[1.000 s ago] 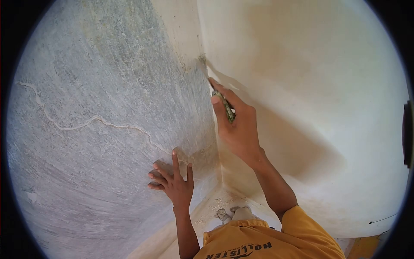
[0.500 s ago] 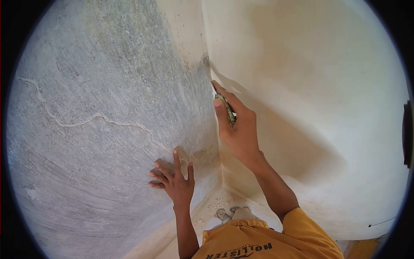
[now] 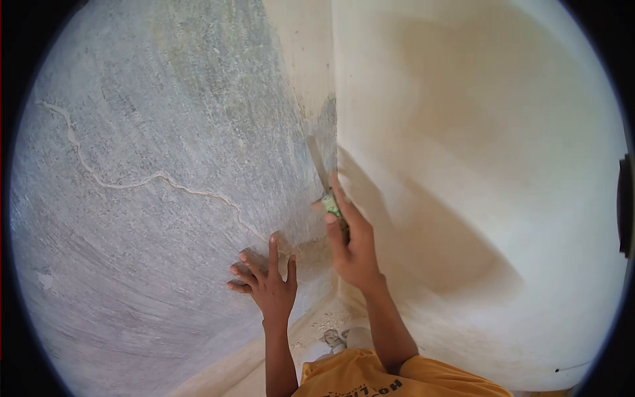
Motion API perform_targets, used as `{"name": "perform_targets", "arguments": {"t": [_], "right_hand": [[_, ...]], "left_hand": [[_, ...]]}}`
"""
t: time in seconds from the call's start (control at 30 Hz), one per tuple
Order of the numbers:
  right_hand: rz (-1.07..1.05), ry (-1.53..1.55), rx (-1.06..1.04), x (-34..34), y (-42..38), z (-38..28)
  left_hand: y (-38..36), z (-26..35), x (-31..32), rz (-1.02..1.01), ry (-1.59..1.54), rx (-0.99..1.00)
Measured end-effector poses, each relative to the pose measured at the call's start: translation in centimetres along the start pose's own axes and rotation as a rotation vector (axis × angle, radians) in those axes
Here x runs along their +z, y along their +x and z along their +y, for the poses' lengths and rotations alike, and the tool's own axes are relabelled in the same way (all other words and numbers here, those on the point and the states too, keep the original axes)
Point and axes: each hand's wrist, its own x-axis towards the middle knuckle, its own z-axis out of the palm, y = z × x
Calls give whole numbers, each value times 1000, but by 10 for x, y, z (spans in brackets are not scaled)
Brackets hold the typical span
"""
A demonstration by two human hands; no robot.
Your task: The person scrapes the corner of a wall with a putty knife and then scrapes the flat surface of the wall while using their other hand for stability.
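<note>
My left hand (image 3: 270,284) rests with fingers spread on the rough grey wall (image 3: 165,231), near the lower end of a pale crack line (image 3: 159,176). Higher up, by the wall corner, my right hand (image 3: 354,241) is closed around the green handle of a scraper-like tool (image 3: 319,162). Its long flat blade points up and slightly left, over the grey surface beside the corner. Whether the blade's tip touches the wall cannot be made out.
A smooth cream wall (image 3: 529,231) with shadows on it stands to the right of the corner. Below, small crumbs lie on the floor (image 3: 324,316) near my feet. A dark object (image 3: 624,205) is at the far right edge.
My right hand has moved down and slightly left with the tool, and its blade now shows over the grey wall. My left hand stays on the wall. The view has shifted slightly.
</note>
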Motion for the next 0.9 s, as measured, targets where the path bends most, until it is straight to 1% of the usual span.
{"name": "perform_targets", "arguments": {"t": [0.1, 0.2, 0.3, 0.4, 0.6, 0.7, 0.8, 0.9], "right_hand": [[66, -42, -223, 13, 3, 16], [24, -87, -142, 2, 9, 17], [55, -56, -150, -6, 25, 0], [42, -71, -133, -18, 42, -9], [37, -126, -195, -21, 37, -4], [10, -86, -98, -26, 46, -17], [-34, -124, -119, -29, 35, -8], [5, -95, -160, -29, 41, -6]], "left_hand": [[0, -3, -2, -13, 6, 1], [-1, -2, -3, -18, 28, 5], [-5, 0, 2, -15, 33, 0], [-7, 0, 2, -23, 41, 9], [-5, -3, 4, -10, 59, 25], [-7, -1, 4, -7, 57, 19], [-6, -2, 0, -27, 43, 14], [-10, -1, -13, -75, -39, -14]]}}
